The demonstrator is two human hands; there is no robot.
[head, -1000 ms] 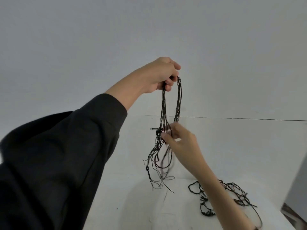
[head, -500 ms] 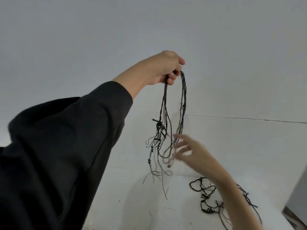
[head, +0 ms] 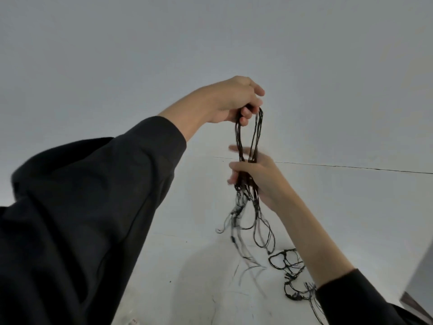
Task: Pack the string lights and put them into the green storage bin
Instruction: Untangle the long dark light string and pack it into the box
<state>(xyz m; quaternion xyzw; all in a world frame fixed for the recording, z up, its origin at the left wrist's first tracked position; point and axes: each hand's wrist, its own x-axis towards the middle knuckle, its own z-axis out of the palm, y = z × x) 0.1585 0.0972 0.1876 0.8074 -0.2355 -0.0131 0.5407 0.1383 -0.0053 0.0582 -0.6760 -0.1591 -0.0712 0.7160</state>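
My left hand (head: 230,99) is raised high and grips the top of a looped bundle of black string lights (head: 249,141), which hangs down from it. My right hand (head: 255,177) is lower, with its fingers closing round the middle of the hanging strands. Loose ends dangle and blur below it. The rest of the string lights (head: 290,273) lie in a tangle on the white surface at the lower right. No green storage bin is in view.
A white surface (head: 187,266) lies below the hands, with a plain white wall behind and a thin dark seam (head: 351,167) across it. A grey panel edge (head: 419,285) stands at the lower right.
My right hand has come back up from below and taken hold of the middle of the hanging bundle. My left hand has stayed raised with the top of the loops.
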